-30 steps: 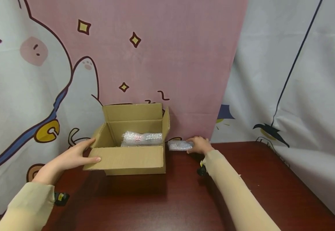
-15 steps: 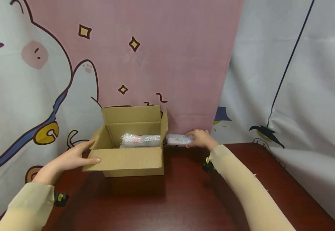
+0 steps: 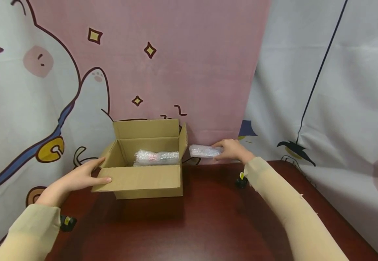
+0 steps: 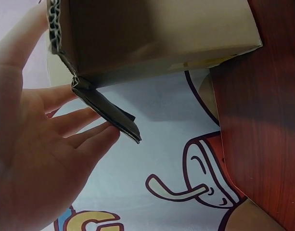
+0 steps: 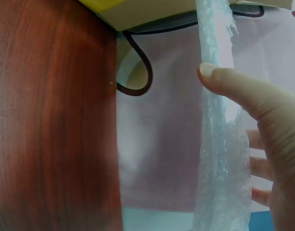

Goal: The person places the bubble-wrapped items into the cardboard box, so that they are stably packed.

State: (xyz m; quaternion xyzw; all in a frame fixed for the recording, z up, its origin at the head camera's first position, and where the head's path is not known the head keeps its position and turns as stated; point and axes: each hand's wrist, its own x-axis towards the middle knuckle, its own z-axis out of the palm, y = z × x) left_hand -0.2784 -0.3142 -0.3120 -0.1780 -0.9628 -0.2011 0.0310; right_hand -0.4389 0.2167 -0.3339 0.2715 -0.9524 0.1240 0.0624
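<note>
An open cardboard box (image 3: 149,183) stands on the table with its flaps spread. My left hand (image 3: 78,177) holds its left corner, thumb on the front flap and the other fingers at the left flap (image 4: 106,108). Inside the box lies a bubble-wrapped bundle (image 3: 157,157) showing some pink; what is beneath it is mostly hidden. To the right of the box, my right hand (image 3: 232,149) grips a long, clear bubble-wrapped package (image 3: 203,150) by its right end. The package is raised off the table, and the right wrist view shows the thumb along one side. Its contents cannot be made out.
The dark red wooden table (image 3: 205,224) extends toward me and to the right. A printed cloth (image 3: 202,65) hangs close behind the box, and a pale cloth (image 3: 348,108) borders the right side.
My right hand has lifted the bubble-wrapped package from the table and moved slightly up and right. My left hand stays on the box; the whole view has shifted a little.
</note>
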